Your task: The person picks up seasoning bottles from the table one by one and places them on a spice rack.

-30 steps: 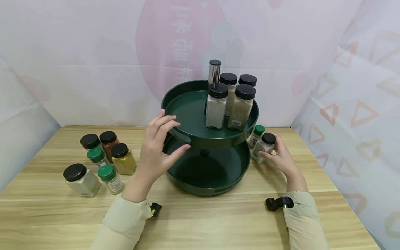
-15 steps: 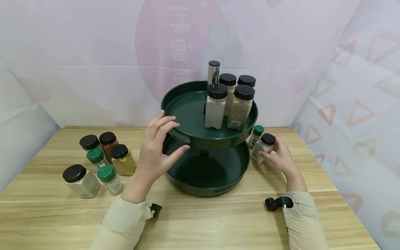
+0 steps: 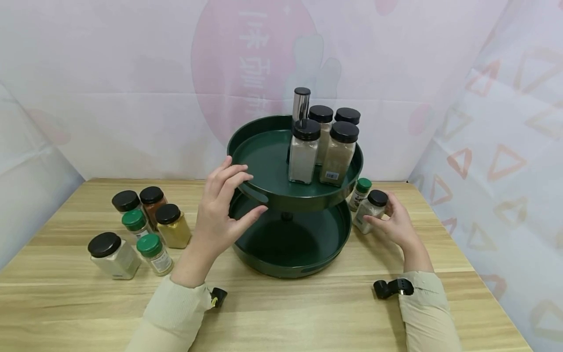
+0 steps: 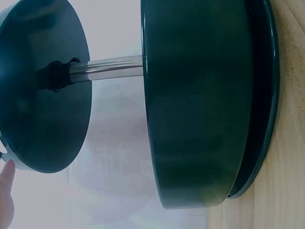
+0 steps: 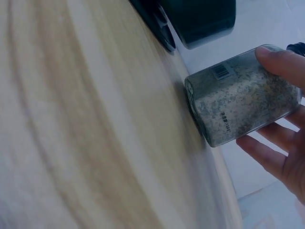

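Observation:
In the head view a dark green two-tier turntable (image 3: 288, 271) stands mid-table. My left hand (image 3: 220, 205) holds the left front rim of its upper tray (image 3: 303, 203), fingers over the edge and thumb low on the outer wall. The left wrist view shows the thumb (image 4: 7, 179) at that tray's edge and the bare metal post (image 4: 109, 67). To the right of the turntable my right hand (image 3: 396, 222) grips a clear glass spice jar (image 3: 369, 210) with a black lid. Speckled pale seasoning and a barcode label show on this jar (image 5: 243, 90), whose base is close over the tabletop.
Several black-lidded jars (image 3: 303, 156) are grouped on the right half of the upper tray. A green-capped bottle (image 3: 359, 193) stands just behind the held jar. At left is a cluster of jars, including a yellow one (image 3: 176, 232) and a green-capped one (image 3: 156, 256).
Both hands, the turntable and the jars keep their places. Only the head view shifts very slightly.

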Demonstrator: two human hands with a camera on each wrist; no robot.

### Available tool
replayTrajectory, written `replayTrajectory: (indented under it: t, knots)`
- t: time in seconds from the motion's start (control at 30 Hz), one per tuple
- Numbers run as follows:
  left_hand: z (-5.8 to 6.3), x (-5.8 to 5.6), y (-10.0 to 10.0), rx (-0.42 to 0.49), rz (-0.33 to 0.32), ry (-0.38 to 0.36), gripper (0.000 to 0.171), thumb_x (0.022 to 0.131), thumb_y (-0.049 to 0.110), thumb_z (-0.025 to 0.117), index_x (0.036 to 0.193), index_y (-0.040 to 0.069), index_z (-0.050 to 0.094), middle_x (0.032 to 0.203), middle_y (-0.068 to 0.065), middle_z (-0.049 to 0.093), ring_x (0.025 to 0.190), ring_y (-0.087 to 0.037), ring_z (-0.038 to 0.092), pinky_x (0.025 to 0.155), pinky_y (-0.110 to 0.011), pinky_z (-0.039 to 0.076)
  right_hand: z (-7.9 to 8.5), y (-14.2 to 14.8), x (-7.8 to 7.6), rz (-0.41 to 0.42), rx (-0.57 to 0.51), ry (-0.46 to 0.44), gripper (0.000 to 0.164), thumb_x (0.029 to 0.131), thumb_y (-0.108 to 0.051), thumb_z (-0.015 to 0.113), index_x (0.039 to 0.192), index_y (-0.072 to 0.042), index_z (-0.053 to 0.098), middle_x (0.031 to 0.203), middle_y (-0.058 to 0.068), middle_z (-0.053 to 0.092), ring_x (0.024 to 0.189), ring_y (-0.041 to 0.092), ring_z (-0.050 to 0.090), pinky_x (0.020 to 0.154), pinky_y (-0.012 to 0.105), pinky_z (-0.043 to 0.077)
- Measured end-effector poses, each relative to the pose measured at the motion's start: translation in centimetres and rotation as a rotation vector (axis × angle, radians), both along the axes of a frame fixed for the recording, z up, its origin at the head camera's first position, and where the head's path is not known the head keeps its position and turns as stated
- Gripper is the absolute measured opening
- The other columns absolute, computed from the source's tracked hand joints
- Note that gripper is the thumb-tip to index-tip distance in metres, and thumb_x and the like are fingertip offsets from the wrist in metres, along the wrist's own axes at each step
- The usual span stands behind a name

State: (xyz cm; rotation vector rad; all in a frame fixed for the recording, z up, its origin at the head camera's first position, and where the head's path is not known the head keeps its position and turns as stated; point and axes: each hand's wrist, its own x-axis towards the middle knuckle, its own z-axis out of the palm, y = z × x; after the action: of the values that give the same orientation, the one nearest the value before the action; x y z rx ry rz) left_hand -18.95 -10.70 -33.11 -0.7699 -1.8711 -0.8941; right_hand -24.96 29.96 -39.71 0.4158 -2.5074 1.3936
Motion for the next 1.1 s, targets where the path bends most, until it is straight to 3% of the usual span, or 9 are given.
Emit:
replayTrajectory:
  t: [0.17, 0.33, 0.47, 0.7, 0.87, 1.1]
  knots:
    - [0.0, 0.0, 0.1, 0.001, 0.0, 0.003, 0.06, 0.091, 0.052, 0.066, 0.122, 0.001, 0.06, 0.134, -0.019, 0.056, 0.141, -0.043, 0.039, 0.121, -0.049, 0.032, 0.2, 0.2, 0.1, -0.019, -0.002, -0.013, 0.066, 0.081, 0.0, 0.079, 0.137, 0.002, 0.045, 0.124, 0.015, 0.061, 0.1, -0.014, 0.056, 0.09, 0.006, 0.043]
    - [0.0, 0.0, 0.1, -0.001, 0.002, 0.003, 0.06, 0.091, 0.052, 0.066, 0.122, 0.001, 0.06, 0.134, -0.019, 0.056, 0.14, -0.044, 0.04, 0.121, -0.049, 0.032, 0.7, 0.5, 0.3, -0.033, -0.005, -0.013, 0.064, 0.082, -0.003, 0.08, 0.136, 0.0, 0.046, 0.112, -0.013, 0.06, 0.1, -0.012, 0.057, 0.091, 0.006, 0.044]
    - [0.0, 0.0, 0.1, 0.001, 0.005, 0.0, 0.06, 0.091, 0.052, 0.066, 0.122, 0.001, 0.06, 0.134, -0.018, 0.056, 0.141, -0.043, 0.04, 0.121, -0.048, 0.032, 1.3, 0.5, 0.6, -0.018, -0.013, 0.005, 0.066, 0.081, -0.003, 0.081, 0.137, 0.0, 0.047, 0.108, -0.025, 0.058, 0.1, -0.012, 0.058, 0.091, 0.005, 0.043]
    - [0.0, 0.0, 0.1, 0.001, 0.009, -0.003, 0.06, 0.091, 0.052, 0.066, 0.122, 0.001, 0.06, 0.135, -0.018, 0.056, 0.141, -0.042, 0.04, 0.121, -0.048, 0.032, 2.6, 0.5, 1.1, 0.0, -0.009, 0.067, 0.068, 0.078, 0.003, 0.081, 0.137, 0.0, 0.049, 0.105, -0.026, 0.06, 0.1, -0.011, 0.059, 0.091, 0.004, 0.044]
    - [-0.1, 0.0, 0.1, 0.0, 0.011, -0.007, 0.06, 0.091, 0.053, 0.065, 0.122, 0.002, 0.06, 0.135, -0.018, 0.056, 0.142, -0.041, 0.039, 0.121, -0.048, 0.032, 3.6, 0.4, 1.5, 0.019, -0.012, 0.059, 0.07, 0.078, 0.004, 0.08, 0.139, 0.0, 0.046, 0.107, -0.026, 0.059, 0.101, -0.01, 0.058, 0.081, 0.009, 0.052]
    - [-0.1, 0.0, 0.1, 0.002, 0.006, -0.004, 0.06, 0.091, 0.053, 0.065, 0.122, 0.001, 0.06, 0.135, -0.018, 0.056, 0.14, -0.043, 0.04, 0.121, -0.049, 0.032, 5.1, 0.1, 2.5, 0.027, -0.041, 0.115, 0.067, 0.078, 0.008, 0.078, 0.138, -0.002, 0.048, 0.109, -0.018, 0.058, 0.097, -0.005, 0.063, 0.077, 0.013, 0.056]
